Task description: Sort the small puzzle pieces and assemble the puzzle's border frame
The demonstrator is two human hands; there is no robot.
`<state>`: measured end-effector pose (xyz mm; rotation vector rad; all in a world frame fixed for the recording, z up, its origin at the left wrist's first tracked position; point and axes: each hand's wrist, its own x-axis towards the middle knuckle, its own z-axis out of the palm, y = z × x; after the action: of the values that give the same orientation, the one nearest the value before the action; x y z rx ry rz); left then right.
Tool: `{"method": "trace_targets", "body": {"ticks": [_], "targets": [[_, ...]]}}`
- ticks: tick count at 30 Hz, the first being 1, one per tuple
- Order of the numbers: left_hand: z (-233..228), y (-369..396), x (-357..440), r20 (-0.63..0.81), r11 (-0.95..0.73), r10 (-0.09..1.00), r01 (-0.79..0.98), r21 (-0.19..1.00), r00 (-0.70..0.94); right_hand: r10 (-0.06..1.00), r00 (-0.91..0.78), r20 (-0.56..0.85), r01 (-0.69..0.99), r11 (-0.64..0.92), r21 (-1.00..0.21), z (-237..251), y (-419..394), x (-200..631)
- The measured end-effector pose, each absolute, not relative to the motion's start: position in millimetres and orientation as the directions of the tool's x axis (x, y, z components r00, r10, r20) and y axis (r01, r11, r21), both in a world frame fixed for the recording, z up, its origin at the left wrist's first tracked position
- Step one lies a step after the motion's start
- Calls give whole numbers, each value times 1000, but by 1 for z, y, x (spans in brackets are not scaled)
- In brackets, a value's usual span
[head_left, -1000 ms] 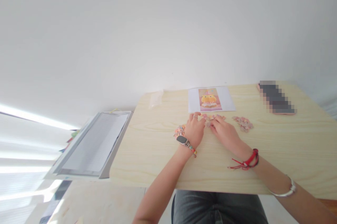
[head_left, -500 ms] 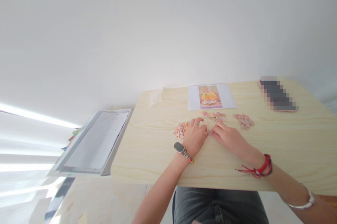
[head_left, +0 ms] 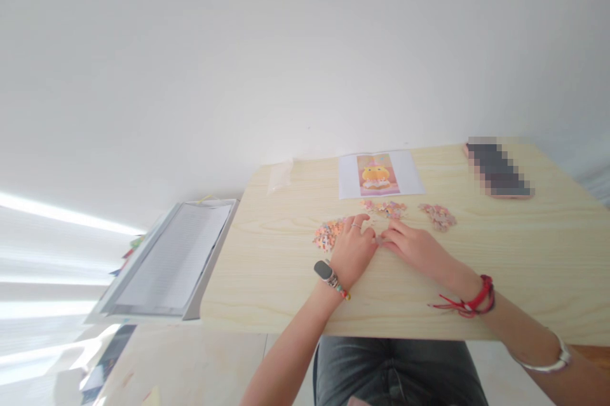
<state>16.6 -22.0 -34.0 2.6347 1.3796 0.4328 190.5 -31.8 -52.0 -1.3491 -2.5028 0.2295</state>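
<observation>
Resting side by side on the pale wooden table (head_left: 267, 279), the left hand (head_left: 353, 248) and the right hand (head_left: 413, 247) meet fingertip to fingertip over a small puzzle piece (head_left: 379, 239), which sits between them near the middle of the tabletop; it is too small to tell whether they pinch it or only press on it, so I cannot tell how firmly either hand grips, though both sets of fingers are curled inward, not spread flat. A second ago both hands were farther from the body, up at the middle heap of pieces (head_left: 385, 208) just below the printed reference picture (head_left: 379, 174); they have since drawn back toward the person, leaving that heap uncovered, and have hardly shifted in the last half second. That suggests a piece was taken from the heap and brought to a bare patch of wood to be worked on. An orange-toned heap (head_left: 328, 234) lies just beside the left hand, and a pinkish heap (head_left: 438, 216) lies apart on the right. A clear plastic bag (head_left: 281, 175) sits at the far left corner, and a pink phone (head_left: 498, 171) at the far right.
</observation>
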Motion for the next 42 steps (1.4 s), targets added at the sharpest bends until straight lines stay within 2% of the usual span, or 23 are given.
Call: {"method": "trace_targets", "body": {"ticks": [7, 15, 19, 23, 27, 30, 34, 38, 42], "targets": [[-24, -23, 29, 222, -636, 771, 729, 251, 596, 823, -481, 303, 798, 554, -236, -50, -47, 210], [-21, 8, 88, 313, -753, 653, 633, 177, 690, 859, -354, 370, 892, 429, -143, -44, -38, 263], [-25, 23, 116, 343, -778, 611, 621, 95, 713, 890, -324, 321, 930, 361, -62, -48, -26, 288], [-30, 31, 132, 329, -783, 603, 617, 75, 726, 914, -318, 252, 942, 335, -28, -56, -17, 298], [-26, 34, 126, 308, -764, 632, 638, 95, 711, 926, -305, 223, 948, 317, -20, -54, -15, 299], [-17, 29, 98, 310, -723, 678, 679, 124, 666, 921, -296, 252, 948, 316, -43, -45, -20, 291], [-13, 10, 41, 285, -533, 835, 819, 213, 470, 894, -324, 309, 914, 380, -141, -33, -30, 258], [-24, -9, 5, 200, -371, 922, 906, 205, 333, 887, -417, 200, 871, 452, -189, -32, -26, 207], [-33, -11, 2, 150, -319, 944, 926, 203, 292, 898, -431, 86, 872, 439, -216, -37, -12, 172]]}}
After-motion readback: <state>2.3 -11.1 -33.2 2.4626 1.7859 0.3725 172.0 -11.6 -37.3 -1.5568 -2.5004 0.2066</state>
